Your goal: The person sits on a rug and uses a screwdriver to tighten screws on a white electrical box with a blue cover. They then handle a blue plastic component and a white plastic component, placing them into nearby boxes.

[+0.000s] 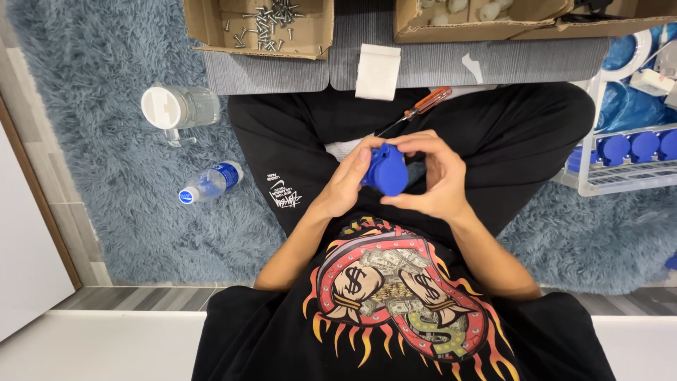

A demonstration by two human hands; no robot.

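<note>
Blue plastic cap (pixel 386 169) over lap, clamped between left hand (pixel 345 185) and right hand (pixel 434 176), both grips closed on it. Best kept steady, fingers off cap's rim. Screwdriver (pixel 416 111) just beyond cap; box of screws (pixel 268 25) farther; water bottle (pixel 210 183) well left of cap.

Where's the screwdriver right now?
In the head view, the screwdriver lies across the person's lap, just beyond the blue part held in both hands, near the grey mat's edge.
</note>
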